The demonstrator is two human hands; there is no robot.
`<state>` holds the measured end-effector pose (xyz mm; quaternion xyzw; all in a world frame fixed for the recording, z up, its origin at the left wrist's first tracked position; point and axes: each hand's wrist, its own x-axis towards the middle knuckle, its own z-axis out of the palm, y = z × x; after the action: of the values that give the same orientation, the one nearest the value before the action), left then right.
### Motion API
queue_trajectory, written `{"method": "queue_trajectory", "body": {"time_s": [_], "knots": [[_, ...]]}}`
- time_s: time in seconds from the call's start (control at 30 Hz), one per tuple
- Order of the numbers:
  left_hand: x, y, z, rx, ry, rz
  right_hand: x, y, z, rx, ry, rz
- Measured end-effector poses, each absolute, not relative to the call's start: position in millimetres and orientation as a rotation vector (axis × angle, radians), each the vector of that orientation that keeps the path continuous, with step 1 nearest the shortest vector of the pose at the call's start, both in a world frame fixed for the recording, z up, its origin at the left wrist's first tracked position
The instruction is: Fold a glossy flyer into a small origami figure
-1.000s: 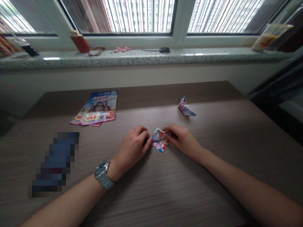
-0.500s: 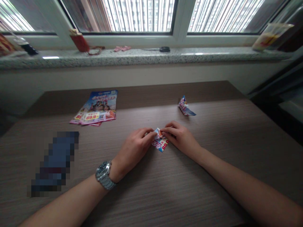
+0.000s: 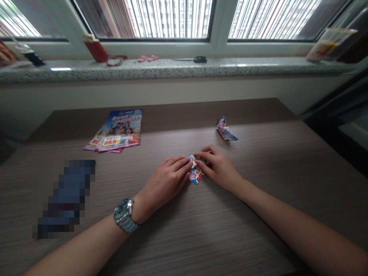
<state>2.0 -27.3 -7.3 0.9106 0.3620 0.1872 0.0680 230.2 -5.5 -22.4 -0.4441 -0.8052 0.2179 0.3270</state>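
A small folded piece of printed paper [image 3: 196, 176], blue, white and pink with red digits on yellow, lies on the table between my hands. My left hand [image 3: 168, 176], a metal watch on its wrist, holds the paper's left side, its fingers extended over the edge and covering that part. From the upper right, my right hand [image 3: 220, 165] pinches the top fold with thumb and index finger; its other fingers curl behind. Beyond my right hand stands a folded paper shape [image 3: 224, 129] with pointed ends, in similar print.
Several printed flyers [image 3: 120, 130] lie stacked at the back left of the wooden table [image 3: 161, 245]. A blurred-out dark object [image 3: 69, 195] rests at left. On the stone windowsill [image 3: 161, 72] are scissors [image 3: 198, 59], a red container [image 3: 97, 50] and a clear cup [image 3: 327, 44].
My left fingers have straightened and slid right, covering more of the paper's left side. The right index finger has lifted slightly and shifted. The standing folded shape has stayed put.
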Motion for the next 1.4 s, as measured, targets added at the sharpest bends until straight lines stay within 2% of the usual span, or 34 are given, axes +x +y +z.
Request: {"method": "queue_trajectory", "body": {"time_s": [0.7,1.13,1.4], "knots": [[-0.6,-24.2,-8.1,2.585,1.155,0.648,226.9,-8.1,-17.1,-1.194,-2.033,0.805],[4.5,-33.1,-2.8,1.988,1.159,0.975,229.2,-13.7,-21.7,-1.023,-1.673,1.28],[4.4,-37.3,-1.1,1.802,1.103,1.054,226.9,-18.9,-18.1,-1.004,-1.616,1.363]]}}
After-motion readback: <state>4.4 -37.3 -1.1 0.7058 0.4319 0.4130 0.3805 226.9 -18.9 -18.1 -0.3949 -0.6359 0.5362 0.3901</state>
